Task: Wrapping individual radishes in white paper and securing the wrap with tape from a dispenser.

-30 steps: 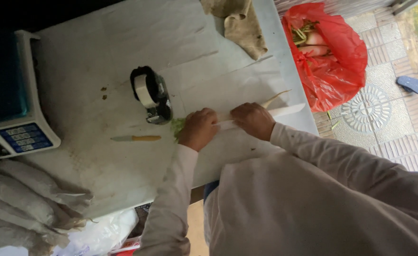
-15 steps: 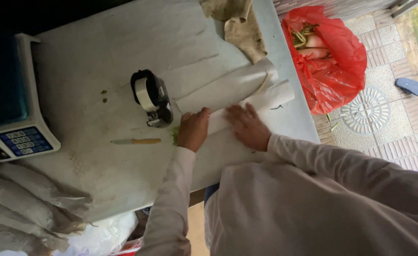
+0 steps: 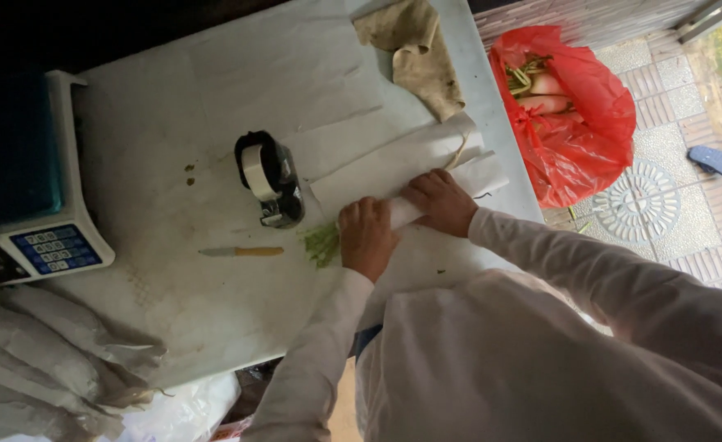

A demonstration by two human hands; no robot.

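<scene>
Both hands press on a white paper roll (image 3: pixel 439 196) lying on the table (image 3: pixel 172 123). The left hand (image 3: pixel 367 237) covers its green-stalked end, and the right hand (image 3: pixel 440 200) grips the middle.

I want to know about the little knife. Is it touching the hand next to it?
Apart. The head view shows the small knife lying alone on the white table, with bare tabletop between its handle and the left hand, which presses on the paper-wrapped vegetable.
</scene>
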